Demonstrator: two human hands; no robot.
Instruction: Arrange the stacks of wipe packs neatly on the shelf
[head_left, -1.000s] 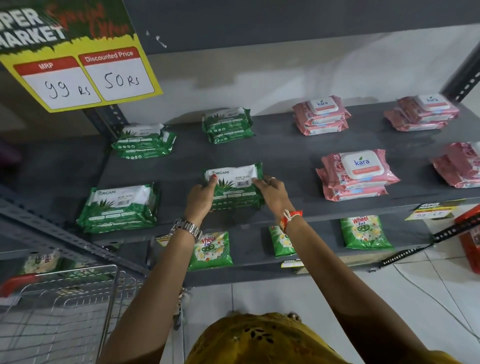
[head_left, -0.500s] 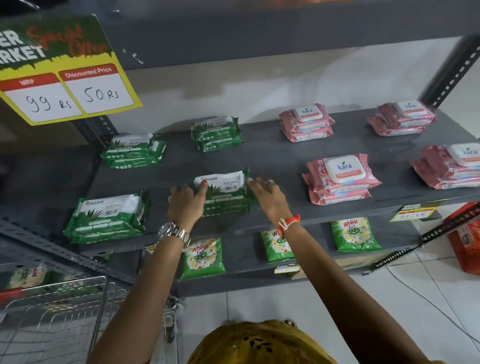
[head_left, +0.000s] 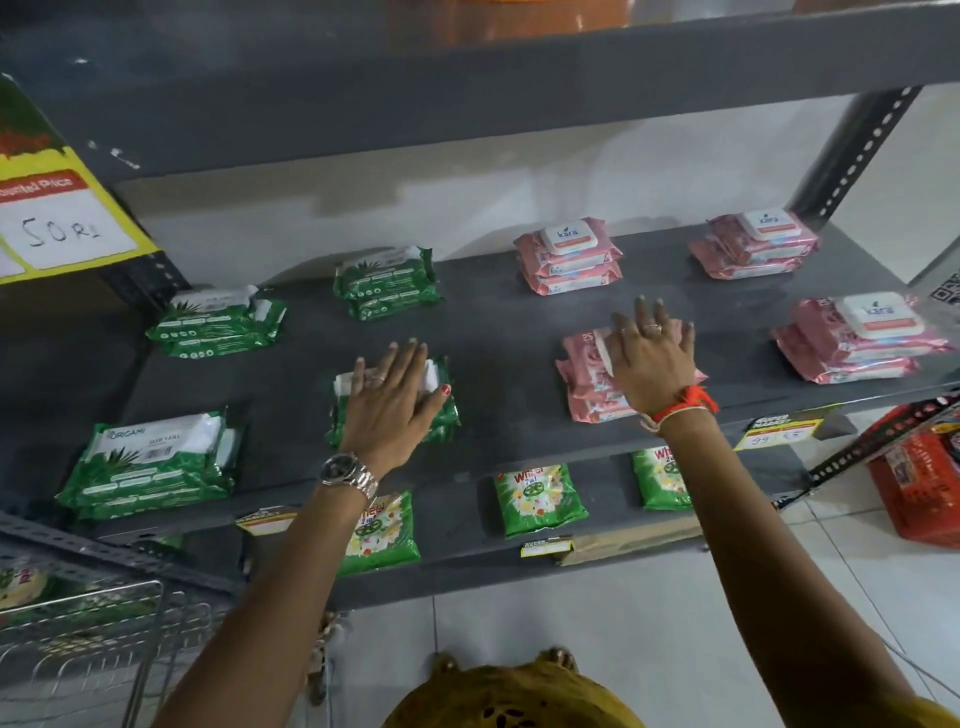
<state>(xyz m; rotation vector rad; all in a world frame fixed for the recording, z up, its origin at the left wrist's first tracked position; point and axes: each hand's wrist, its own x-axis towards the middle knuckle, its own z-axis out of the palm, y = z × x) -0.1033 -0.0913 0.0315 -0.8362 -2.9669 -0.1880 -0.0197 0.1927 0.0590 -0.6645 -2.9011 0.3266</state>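
Note:
Green and pink stacks of wipe packs lie in two rows on the grey shelf (head_left: 498, 332). My left hand (head_left: 392, 397) rests flat, fingers spread, on the front middle green stack (head_left: 447, 415). My right hand (head_left: 652, 358) lies flat with fingers apart on the front pink stack (head_left: 584, 374), covering its lid. Other green stacks sit at the front left (head_left: 150, 462), back left (head_left: 218, 322) and back middle (head_left: 387, 280). Pink stacks sit at the back (head_left: 569, 254), back right (head_left: 756, 241) and front right (head_left: 857, 338).
Green detergent pouches (head_left: 537, 499) lie on the shelf below. A yellow price sign (head_left: 57, 218) hangs at the upper left. A wire cart (head_left: 104, 639) stands at the lower left, and red packages (head_left: 919, 478) sit on the floor at the right.
My right hand left the green stack and moved right onto the front pink stack. My left hand shifted from the green stack's side onto its top. The view swung rightward.

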